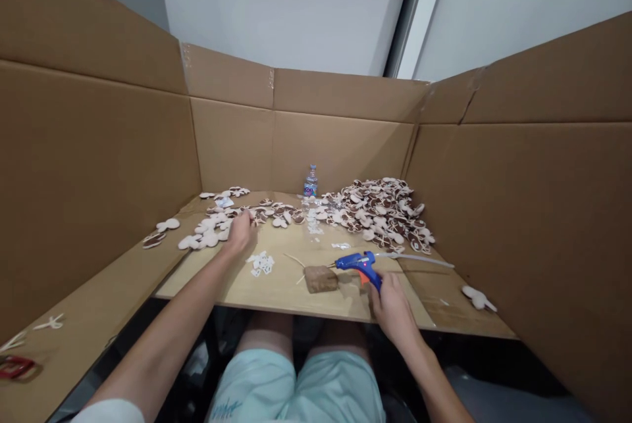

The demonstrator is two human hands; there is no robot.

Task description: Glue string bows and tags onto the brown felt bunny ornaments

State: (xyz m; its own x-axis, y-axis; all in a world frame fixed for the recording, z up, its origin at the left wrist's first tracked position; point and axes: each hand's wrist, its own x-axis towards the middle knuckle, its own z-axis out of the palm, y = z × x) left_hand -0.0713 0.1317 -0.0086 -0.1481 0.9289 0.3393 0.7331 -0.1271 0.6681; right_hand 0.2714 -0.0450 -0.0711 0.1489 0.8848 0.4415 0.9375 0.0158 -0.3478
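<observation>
Left hand (pixel 240 233): narrowing over scattered cream-and-brown cutouts (pixel 214 229), hold unclear.
Right hand (pixel 390 304): gripping a blue hot glue gun (pixel 358 266).
Glue gun: pointing left above a wooden board (pixel 291 298).

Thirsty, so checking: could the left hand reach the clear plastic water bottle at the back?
Probably yes: the left hand reaches out over the light wooden board, and only low pale cut-out pieces lie before the clear plastic water bottle.
</observation>
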